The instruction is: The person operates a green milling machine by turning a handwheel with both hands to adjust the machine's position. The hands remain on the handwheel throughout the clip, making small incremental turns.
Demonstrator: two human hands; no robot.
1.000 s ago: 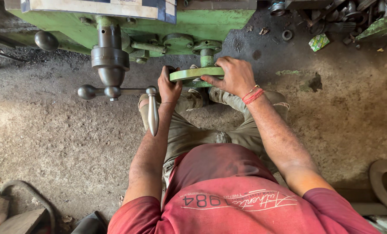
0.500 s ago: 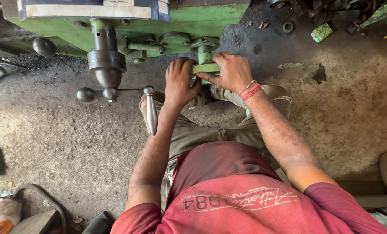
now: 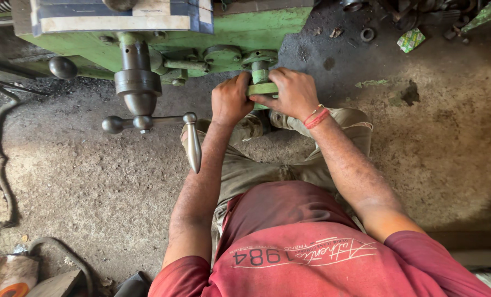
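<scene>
Green machine (image 3: 163, 47) across the top, above a dusty floor (image 3: 91, 187). Below it, a steel crank handle (image 3: 192, 140) (hanging free, untouched). Both arms stretched forward, elbows nearly straight. Right hand (image 3: 295, 93) wrapped from above around a small green lever (image 3: 263, 88) on the machine's front. Left hand (image 3: 230, 100) curled tight on the lever's left end, knuckles up.

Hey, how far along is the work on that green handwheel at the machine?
Done: the green handwheel sits on its short green shaft below the green machine body. In hand: the left hand and right hand both grip its rim. Left: cannot tell how far it needs turning; the grey crank lever with ball ends beside them is untouched.
</scene>
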